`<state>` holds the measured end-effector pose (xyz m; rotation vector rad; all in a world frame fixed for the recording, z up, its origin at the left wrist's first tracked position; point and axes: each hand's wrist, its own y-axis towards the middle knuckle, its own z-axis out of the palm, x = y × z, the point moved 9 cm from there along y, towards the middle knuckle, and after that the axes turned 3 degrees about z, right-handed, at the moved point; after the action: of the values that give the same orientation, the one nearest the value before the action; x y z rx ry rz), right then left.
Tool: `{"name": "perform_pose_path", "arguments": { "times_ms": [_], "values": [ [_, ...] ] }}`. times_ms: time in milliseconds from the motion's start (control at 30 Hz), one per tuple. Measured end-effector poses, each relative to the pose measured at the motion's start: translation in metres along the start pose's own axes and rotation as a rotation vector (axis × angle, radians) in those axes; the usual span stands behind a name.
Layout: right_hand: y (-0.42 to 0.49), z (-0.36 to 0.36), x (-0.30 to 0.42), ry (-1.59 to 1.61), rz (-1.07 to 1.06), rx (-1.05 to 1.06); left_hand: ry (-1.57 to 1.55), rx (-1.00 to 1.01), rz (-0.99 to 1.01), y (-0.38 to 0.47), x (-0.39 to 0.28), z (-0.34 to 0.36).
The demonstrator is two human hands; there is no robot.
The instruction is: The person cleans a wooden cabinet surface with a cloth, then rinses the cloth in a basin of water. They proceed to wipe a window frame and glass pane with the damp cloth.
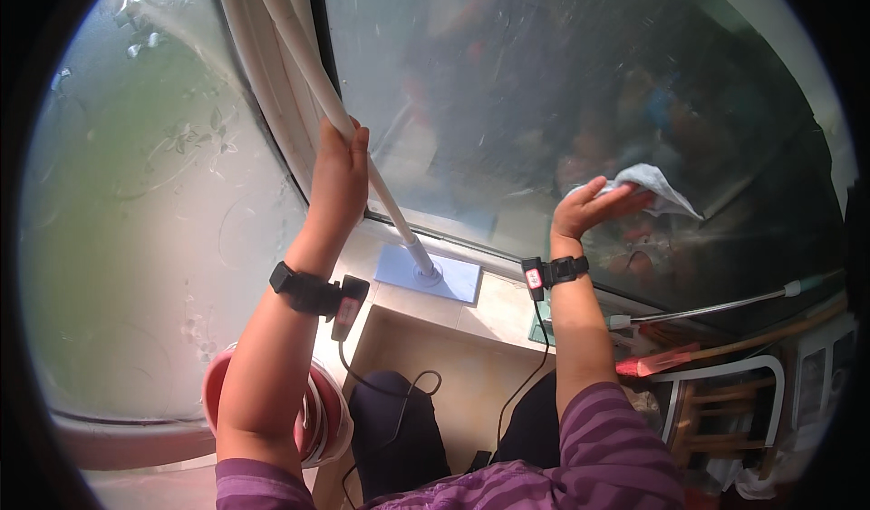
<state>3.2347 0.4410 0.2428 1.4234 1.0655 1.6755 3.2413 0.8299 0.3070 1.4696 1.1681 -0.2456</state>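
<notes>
My left hand point(343, 170) is closed around a white pole point(302, 44). The pole slants down to a flat, light blue mop head point(394, 271), which rests on a tiled ledge point(408, 306). To the right, my right hand point(595, 208) holds a pale, crumpled cloth point(656, 187) at a large dark glass pane point(503, 102). Its fingers are partly spread under the cloth, and whether the cloth touches the glass cannot be told. The pane carries streaks and reflections.
A frosted, flower-patterned pane point(156, 238) fills the left. Pink buckets point(329, 415) stand beside my left arm. At right are a metal pole point(714, 306), a red-headed brush point(652, 364) and a white metal frame point(778, 388). Cables point(530, 374) hang from both wrist straps.
</notes>
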Motion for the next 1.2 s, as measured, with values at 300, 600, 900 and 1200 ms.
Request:
{"name": "perform_pose_path", "arguments": {
  "times_ms": [300,600,900,1200],
  "values": [
    [-0.117,0.121,0.245,0.198,-0.849,0.632,-0.014,0.004,-0.074,-0.002,0.012,0.002],
    [-0.128,0.06,0.082,0.028,-0.902,0.749,-0.029,0.016,-0.049,-0.004,0.007,0.001],
    [0.02,-0.117,-0.209,-0.287,0.616,-0.077,-0.067,0.01,0.031,-0.003,0.009,0.001],
    [-0.083,0.016,0.022,0.131,0.187,0.215,-0.036,0.048,-0.054,-0.006,0.003,0.0]
  ]
}}
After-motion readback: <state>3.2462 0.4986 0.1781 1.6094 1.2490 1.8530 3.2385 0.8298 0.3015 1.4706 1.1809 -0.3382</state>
